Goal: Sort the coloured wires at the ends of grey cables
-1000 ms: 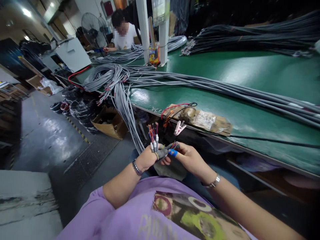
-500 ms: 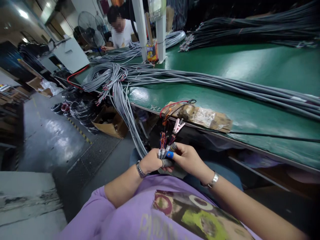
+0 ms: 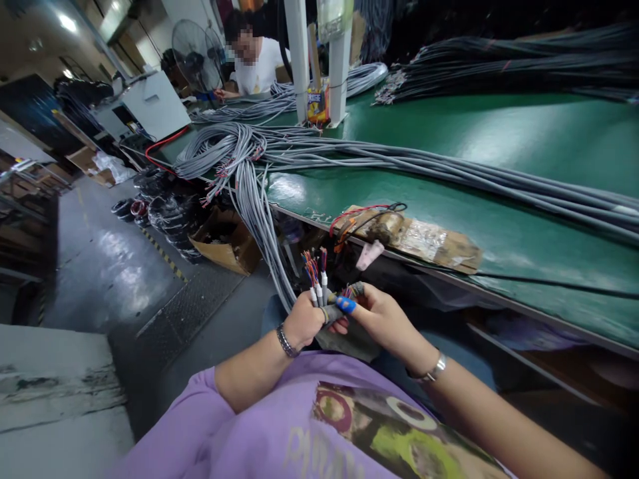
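Note:
Several grey cables [image 3: 319, 297] stand upright in my left hand [image 3: 304, 322], its fingers wrapped round them near the ends. White bands circle these cable ends, and thin red, blue and orange wires [image 3: 311, 267] fan out above. My right hand [image 3: 382, 316] is close beside it, closed, with blue tape [image 3: 345, 305] on the thumb and grey wrapping on the fingertips. Between its thumb and index finger shows a small bit of coloured wires [image 3: 348, 291]; the rest of that piece is hidden. A pink clip [image 3: 370, 255] sits at the table edge just beyond my hands.
Long grey cables [image 3: 424, 159] run across the green table [image 3: 499, 126], with a bundle [image 3: 257, 213] hanging over its edge. A taped wooden board [image 3: 424, 239] lies at the edge. Black cables [image 3: 474, 66] lie behind. A cardboard box [image 3: 227, 239] is on the floor. Another person [image 3: 257, 63] sits opposite.
The view has shifted slightly, moving the table rightward in the picture. The cable ends in my left hand now stand apart from my right fingers, their wires more spread. The pink clip looks turned.

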The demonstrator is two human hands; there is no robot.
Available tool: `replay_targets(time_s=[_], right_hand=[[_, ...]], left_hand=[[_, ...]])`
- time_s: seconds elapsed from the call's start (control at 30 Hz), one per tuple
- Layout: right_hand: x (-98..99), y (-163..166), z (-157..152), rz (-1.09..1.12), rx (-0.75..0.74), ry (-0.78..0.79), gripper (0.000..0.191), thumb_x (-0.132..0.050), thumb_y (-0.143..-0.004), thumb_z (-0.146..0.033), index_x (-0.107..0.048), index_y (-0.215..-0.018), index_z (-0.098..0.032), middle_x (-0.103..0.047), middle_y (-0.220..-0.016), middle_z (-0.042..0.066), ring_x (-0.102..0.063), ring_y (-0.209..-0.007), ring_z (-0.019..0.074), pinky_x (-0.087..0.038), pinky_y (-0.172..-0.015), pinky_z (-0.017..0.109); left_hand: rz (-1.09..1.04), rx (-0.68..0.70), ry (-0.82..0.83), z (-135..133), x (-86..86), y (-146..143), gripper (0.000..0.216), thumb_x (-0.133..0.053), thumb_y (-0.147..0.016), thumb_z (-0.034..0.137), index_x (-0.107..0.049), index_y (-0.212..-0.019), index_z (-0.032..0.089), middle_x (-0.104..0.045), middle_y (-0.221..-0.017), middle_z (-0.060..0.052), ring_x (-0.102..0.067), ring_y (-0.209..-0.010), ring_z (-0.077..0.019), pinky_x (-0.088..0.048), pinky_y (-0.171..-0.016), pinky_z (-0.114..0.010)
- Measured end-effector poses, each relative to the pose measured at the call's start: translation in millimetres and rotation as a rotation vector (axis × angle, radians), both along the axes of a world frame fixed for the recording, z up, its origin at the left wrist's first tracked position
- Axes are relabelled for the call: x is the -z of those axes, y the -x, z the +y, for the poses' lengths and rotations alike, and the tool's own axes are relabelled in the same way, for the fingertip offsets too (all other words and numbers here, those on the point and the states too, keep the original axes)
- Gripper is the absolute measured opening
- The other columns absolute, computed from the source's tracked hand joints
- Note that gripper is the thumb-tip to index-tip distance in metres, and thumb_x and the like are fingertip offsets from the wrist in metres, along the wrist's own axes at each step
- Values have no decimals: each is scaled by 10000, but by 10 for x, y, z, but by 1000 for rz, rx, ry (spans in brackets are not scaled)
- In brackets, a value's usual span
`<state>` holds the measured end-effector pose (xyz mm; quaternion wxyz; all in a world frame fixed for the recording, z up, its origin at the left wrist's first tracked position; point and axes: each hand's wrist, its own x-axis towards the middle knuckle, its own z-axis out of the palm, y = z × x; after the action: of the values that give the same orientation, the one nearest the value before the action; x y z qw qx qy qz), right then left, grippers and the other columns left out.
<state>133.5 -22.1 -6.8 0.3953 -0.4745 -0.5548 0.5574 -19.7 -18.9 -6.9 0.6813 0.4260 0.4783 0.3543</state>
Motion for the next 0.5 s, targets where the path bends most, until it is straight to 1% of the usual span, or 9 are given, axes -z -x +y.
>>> replay_targets(time_s=[0.07, 0.2, 0.27, 0.37, 0.5], right_hand=[[-22, 22, 7, -47, -15, -44, 296, -625, -773, -486, -546, -724, -205, -611, -575, 0, -535, -541, 146, -440, -530, 269], [-75, -5, 21, -129, -125, -164, 223, -559, -839, -383, -586, -721, -195, -662, -644, 19, -565, -606, 156, -456, -594, 276], [-99, -32, 30, -164, -162, -200, 227, -536, -854, -362, -603, -722, -190, -662, -658, 19, -560, -618, 152, -449, -606, 272], [-89, -61, 50, -128, -127, -148, 264, -539, -841, -415, -617, -732, -188, -624, -630, 11, -523, -570, 136, -433, -564, 260], [0, -74, 57, 14, -20, 29, 365, -609, -756, -535, -623, -720, -173, -603, -659, 27, -498, -550, 125, -429, -534, 261]], left_hand=[[40, 60, 3, 4, -8, 12, 389, -776, -571, 433, -569, -654, 114, -617, -534, -41, -591, -446, -134, -438, -436, -210], [77, 230, 10, 25, -16, 91, 396, -776, -575, 441, -587, -610, 95, -613, -524, -64, -598, -466, -144, -463, -461, -231], [72, 249, 5, 32, -12, 116, 402, -778, -582, 448, -600, -624, 91, -616, -527, -64, -596, -464, -142, -465, -461, -231], [21, 163, -17, 31, 5, 100, 403, -769, -606, 458, -612, -683, 96, -627, -548, -51, -592, -455, -135, -446, -444, -217], [-67, -27, -26, 20, 26, 19, 402, -770, -604, 459, -597, -661, 101, -625, -551, -43, -575, -444, -119, -442, -450, -216]])
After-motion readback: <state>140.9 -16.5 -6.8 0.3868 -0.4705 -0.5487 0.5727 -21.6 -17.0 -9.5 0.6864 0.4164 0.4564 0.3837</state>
